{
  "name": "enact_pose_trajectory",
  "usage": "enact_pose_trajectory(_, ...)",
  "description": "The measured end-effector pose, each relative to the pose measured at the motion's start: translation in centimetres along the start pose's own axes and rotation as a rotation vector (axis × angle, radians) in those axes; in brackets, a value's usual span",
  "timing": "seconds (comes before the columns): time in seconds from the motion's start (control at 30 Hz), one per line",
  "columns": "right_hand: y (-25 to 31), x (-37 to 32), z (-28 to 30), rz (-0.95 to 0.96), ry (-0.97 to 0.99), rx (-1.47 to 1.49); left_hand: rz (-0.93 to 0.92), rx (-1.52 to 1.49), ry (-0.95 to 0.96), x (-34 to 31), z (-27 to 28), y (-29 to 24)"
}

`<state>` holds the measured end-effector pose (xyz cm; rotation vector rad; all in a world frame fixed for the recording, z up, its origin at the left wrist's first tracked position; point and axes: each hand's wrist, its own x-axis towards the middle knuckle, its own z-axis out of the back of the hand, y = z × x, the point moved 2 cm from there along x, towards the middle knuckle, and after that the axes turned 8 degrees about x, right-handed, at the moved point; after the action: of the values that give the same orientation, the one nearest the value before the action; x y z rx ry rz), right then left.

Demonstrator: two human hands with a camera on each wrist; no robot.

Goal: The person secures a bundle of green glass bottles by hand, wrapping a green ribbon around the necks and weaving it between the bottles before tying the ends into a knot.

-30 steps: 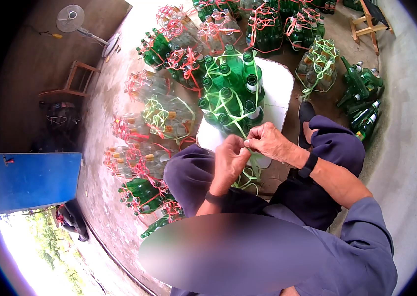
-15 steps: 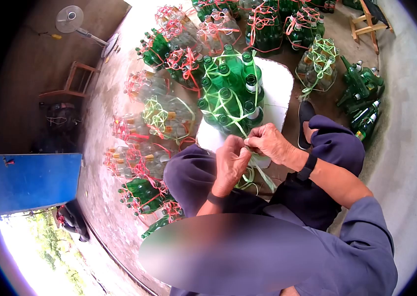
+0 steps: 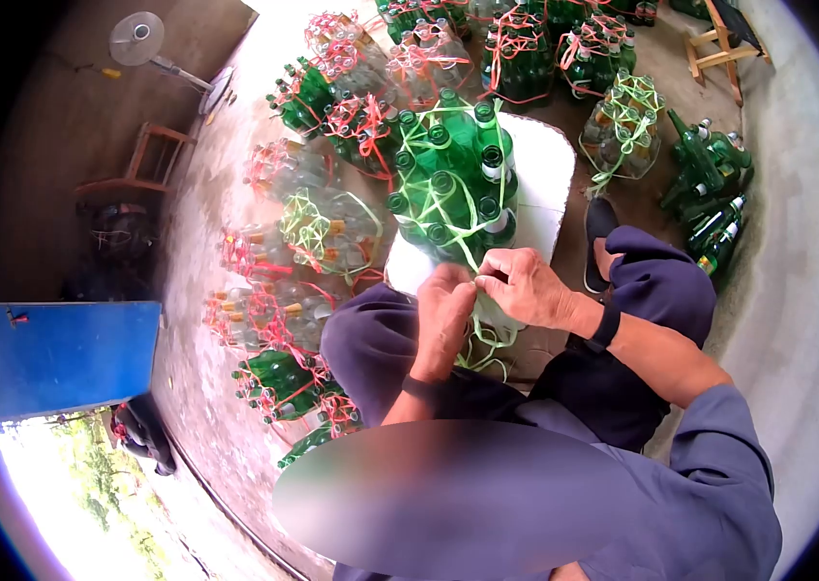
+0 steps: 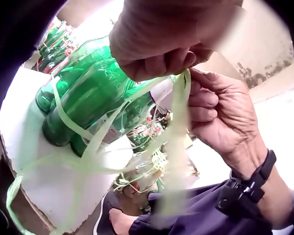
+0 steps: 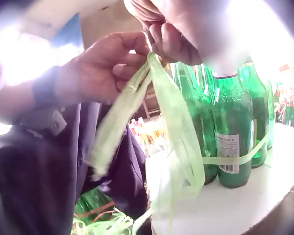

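A bundle of green glass bottles (image 3: 461, 147) stands upright on a white-topped stand (image 3: 547, 179), its necks laced with light green plastic strapping. Both hands meet just in front of the bundle at the strapping (image 5: 179, 122). My left hand (image 3: 441, 324) pinches it between thumb and curled fingers and is slightly blurred. Close against it, my right hand (image 3: 529, 289) pinches the same strapping, thumb toward the left hand. Loose tails of strapping (image 4: 174, 142) dangle below the fingers in both wrist views. The fingers hide the spot where the strands come together.
Bundles of clear bottles (image 3: 332, 237) tied with red or green strapping fill the floor to the left and behind. Loose green bottles (image 3: 710, 174) lie by the right wall. The person's knees (image 3: 366, 339) flank the stand. A wooden stool (image 3: 719, 48) stands at the back right.
Both hands have shifted slightly left and down with the strapping between them. A loose tail swung out to the right half a second ago and has dropped back. The bottle bundle stays in place.
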<state>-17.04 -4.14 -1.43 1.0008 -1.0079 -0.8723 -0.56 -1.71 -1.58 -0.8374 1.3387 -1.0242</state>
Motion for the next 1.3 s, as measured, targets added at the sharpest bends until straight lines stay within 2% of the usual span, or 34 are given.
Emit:
enact_pose_trajectory(0.07,-0.3,0.2,-0.2,0.02,-0.006,-0.012,0.01,0.005,-0.014,0.3,0.2,0.8)
enact_pose_trajectory(0.13,-1.4,0.5,0.2,-0.398,0.083,0.154,-0.22,0.159,-0.018,0.3,-0.4,0.4)
enact_pose_trajectory(0.17,-1.5,0.5,0.5,-0.458,0.118,0.18,-0.227,0.179,-0.007,0.1,-0.4,0.5)
enact_pose_trajectory(0.2,-1.1,0.3,0.6,-0.458,0.117,0.181,-0.226,0.179,-0.006,0.2,-0.4,0.5)
enact_pose_trajectory(0.27,0.3,-0.2,0.5,-0.13,0.064,0.04,-0.162,0.05,-0.016,0.4,-0.3,0.8)
enact_pose_trajectory(0.3,0.6,-0.2,0.4,0.007,0.034,-0.013,-0.019,-0.017,-0.004,0.4,-0.1,0.3)
enact_pose_trajectory(0.33,0.4,0.0,0.3,0.008,0.034,-0.013,-0.019,-0.017,-0.005,0.5,-0.1,0.5)
enact_pose_trajectory(0.4,-0.4,0.3,0.1,-0.164,0.023,0.023,-0.074,0.065,-0.034,0.4,-0.1,0.6)
enact_pose_trajectory(0.43,-1.2,0.8,0.4,-0.375,0.097,0.158,-0.156,0.144,-0.025,0.1,-0.5,0.5)
enact_pose_trajectory(0.53,-0.5,0.4,0.5,-0.308,0.064,0.141,-0.152,0.094,-0.002,-0.1,-0.5,0.2)
enact_pose_trajectory(0.57,-0.2,0.0,0.3,-0.192,0.049,0.102,-0.095,-0.038,-0.042,0.4,-0.6,0.6)
enact_pose_trajectory(0.6,-0.2,0.0,0.3,-0.194,0.047,0.102,0.036,-0.07,-0.02,0.3,-0.3,-0.1)
enact_pose_trajectory(0.67,-0.3,0.1,0.0,-0.117,0.015,0.035,0.019,-0.067,-0.041,0.3,-0.4,-0.1)
enact_pose_trajectory(0.7,-0.6,0.5,0.0,-0.236,-0.004,0.114,-0.069,0.032,-0.048,-0.1,-0.6,-0.3)
enact_pose_trajectory(0.73,-0.6,0.6,0.2,-0.235,-0.002,0.112,-0.16,0.13,-0.056,-0.3,-0.8,-0.5)
enact_pose_trajectory(0.8,-0.5,0.5,0.6,-0.356,0.059,0.232,-0.136,0.071,-0.056,0.0,-0.6,-0.2)
enact_pose_trajectory(0.83,-0.2,0.3,0.5,-0.269,0.041,0.2,-0.106,0.017,-0.053,0.1,-0.4,0.1)
enact_pose_trajectory(0.87,-0.2,0.1,0.3,-0.275,0.037,0.201,-0.074,-0.036,-0.048,0.2,-0.1,0.3)
enact_pose_trajectory(0.9,0.0,0.2,0.2,-0.104,0.013,0.078,0.02,-0.084,-0.013,0.3,0.2,0.4)
enact_pose_trajectory(0.93,0.2,0.3,0.0,0.067,-0.009,-0.044,0.021,-0.083,-0.013,0.3,0.1,0.6)
enact_pose_trajectory(0.97,-0.5,0.3,-0.3,-0.086,-0.013,0.034,-0.042,-0.049,-0.024,0.4,0.1,0.9)
enact_pose_trajectory(1.0,-0.5,0.4,-0.1,-0.085,-0.012,0.034,-0.106,-0.015,-0.036,0.3,-0.1,0.6)
enact_pose_trajectory(1.03,-0.9,0.7,0.2,-0.228,0.016,0.139,-0.123,0.124,-0.036,-0.1,-0.4,0.1)
enact_pose_trajectory(1.07,-1.2,0.6,0.4,-0.374,0.043,0.245,-0.124,0.123,-0.036,-0.2,-0.3,0.0)
enact_pose_trajectory(1.13,-0.4,0.6,0.7,-0.331,0.057,0.241,-0.131,-0.002,0.034,-0.3,-0.4,-0.5)
enact_pose_trajectory(1.3,-0.2,0.7,0.8,-0.291,0.061,0.322,-0.105,-0.119,-0.004,-0.4,-0.5,-0.9)
